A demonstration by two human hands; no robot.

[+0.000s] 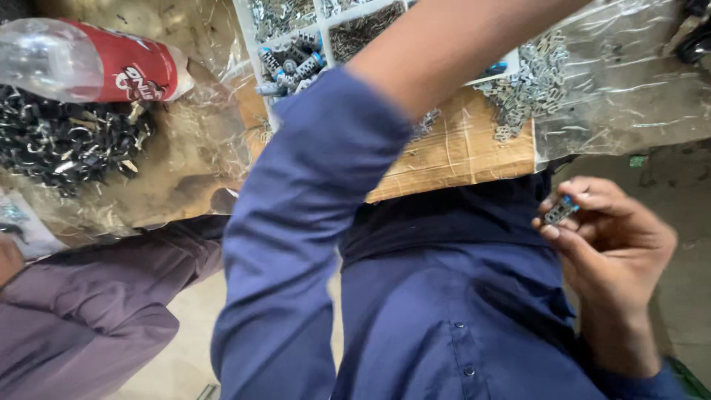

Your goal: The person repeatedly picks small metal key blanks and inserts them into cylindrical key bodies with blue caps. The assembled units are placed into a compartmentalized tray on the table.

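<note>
My right hand (611, 237) is held up at the right, beside my blue shirt (459, 311). Its fingertips are pinched on a small grey metal part with a blue end (560, 210). My left arm in a blue sleeve (296, 222) reaches up and across toward the white compartment tray (324, 22); its bare forearm (459, 44) leaves the frame at the top, so my left hand is hidden. The tray holds small metal pieces and blue-tipped parts (292, 59).
A plastic bottle with a red label (96, 63) lies at top left above a heap of dark metal clips (67, 141) on clear plastic. Silver parts (526, 89) lie on a brown board (459, 155). Another person's purple-grey sleeve (89, 311) is at lower left.
</note>
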